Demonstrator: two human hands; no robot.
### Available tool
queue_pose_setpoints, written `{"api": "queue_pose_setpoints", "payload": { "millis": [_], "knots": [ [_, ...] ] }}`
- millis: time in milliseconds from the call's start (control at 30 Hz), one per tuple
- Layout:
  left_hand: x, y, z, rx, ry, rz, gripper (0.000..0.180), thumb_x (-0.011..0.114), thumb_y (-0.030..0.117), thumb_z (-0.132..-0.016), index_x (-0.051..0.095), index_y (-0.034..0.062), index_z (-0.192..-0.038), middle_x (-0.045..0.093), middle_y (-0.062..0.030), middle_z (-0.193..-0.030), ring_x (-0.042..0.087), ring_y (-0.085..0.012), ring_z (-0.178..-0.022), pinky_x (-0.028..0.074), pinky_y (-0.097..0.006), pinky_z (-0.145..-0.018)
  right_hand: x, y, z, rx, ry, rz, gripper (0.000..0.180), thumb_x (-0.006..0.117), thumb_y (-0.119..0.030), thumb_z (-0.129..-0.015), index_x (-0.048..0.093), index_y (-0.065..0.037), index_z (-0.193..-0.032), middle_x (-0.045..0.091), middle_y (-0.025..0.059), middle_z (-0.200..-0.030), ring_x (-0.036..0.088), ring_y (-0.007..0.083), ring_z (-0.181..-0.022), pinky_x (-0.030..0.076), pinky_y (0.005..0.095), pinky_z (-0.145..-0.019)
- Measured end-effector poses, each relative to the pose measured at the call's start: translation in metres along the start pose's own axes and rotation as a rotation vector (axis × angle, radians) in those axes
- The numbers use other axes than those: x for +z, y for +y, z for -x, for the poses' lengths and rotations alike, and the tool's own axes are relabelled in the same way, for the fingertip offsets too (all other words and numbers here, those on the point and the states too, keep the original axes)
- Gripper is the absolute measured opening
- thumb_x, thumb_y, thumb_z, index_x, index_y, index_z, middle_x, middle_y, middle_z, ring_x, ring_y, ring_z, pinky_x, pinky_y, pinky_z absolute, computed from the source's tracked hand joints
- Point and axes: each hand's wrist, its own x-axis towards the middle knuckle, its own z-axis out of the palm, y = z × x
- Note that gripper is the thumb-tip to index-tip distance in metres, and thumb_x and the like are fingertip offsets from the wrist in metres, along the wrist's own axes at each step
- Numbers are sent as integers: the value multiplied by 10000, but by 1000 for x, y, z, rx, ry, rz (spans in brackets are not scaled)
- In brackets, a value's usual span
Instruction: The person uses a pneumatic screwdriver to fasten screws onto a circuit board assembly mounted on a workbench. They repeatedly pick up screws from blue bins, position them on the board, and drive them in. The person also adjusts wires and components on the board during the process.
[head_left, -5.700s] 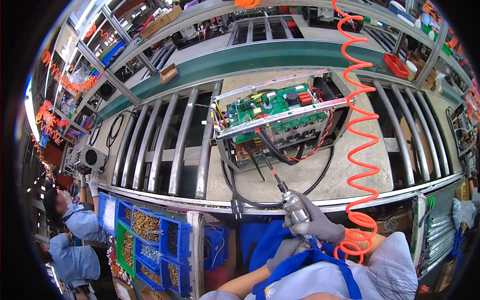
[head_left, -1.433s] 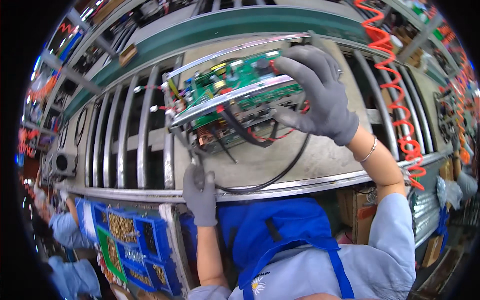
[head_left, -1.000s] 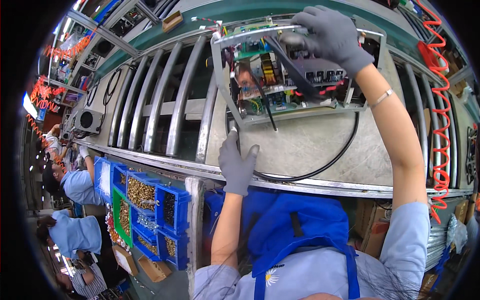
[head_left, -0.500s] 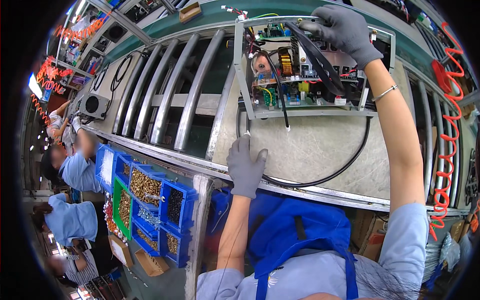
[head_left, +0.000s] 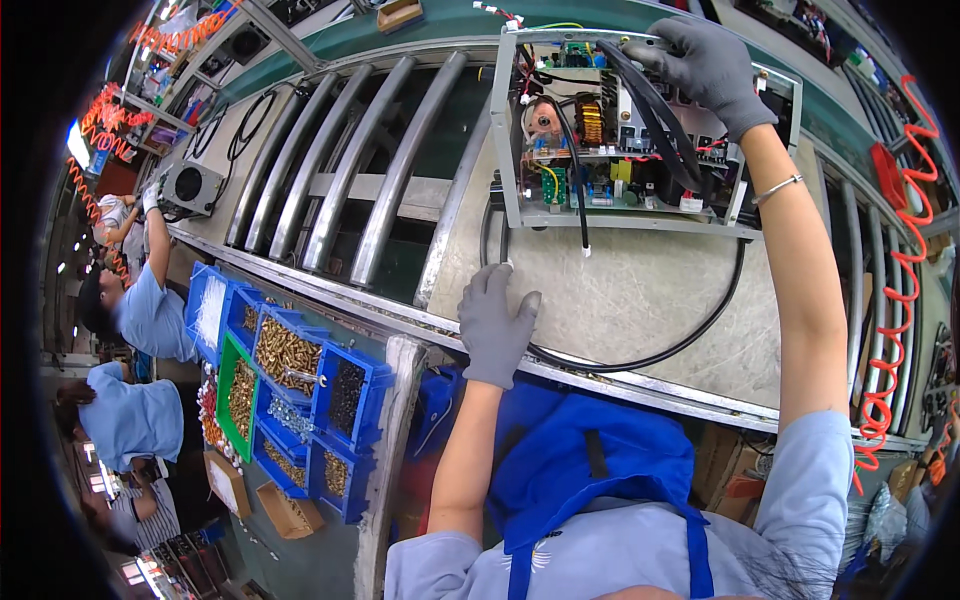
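Fingers of the right hand curl over the far right corner of the open metal chassis of circuit boards, far on the table, long axis left-right. Nearer, the left hand rests flat, fingers loosely spread, beside the black cable. Wiring hides the right fingertips.
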Motion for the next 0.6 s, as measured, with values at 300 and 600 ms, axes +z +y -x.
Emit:
{"api": "queue_pose_setpoints", "payload": {
  "millis": [300,600],
  "knots": [
    [4,-5,2,7,37,-11,465,762,262,-763,615,79,-1165,581,-138,-1237,563,-350,-1109,459,-458,-944,-4,-4,2,36,-67,96,422,697,-502,-832,707,-108,-981,658,90,-850,647,287,-781,492,363,-665],
    [4,-6,3,3,7,1,478,741,299,-780,602,89,-1186,558,-111,-1256,537,-334,-1136,436,-474,-950,-7,-8,6,10,12,67,459,672,-594,-804,708,-155,-933,664,47,-829,655,283,-779,507,389,-653]
  ]
}}
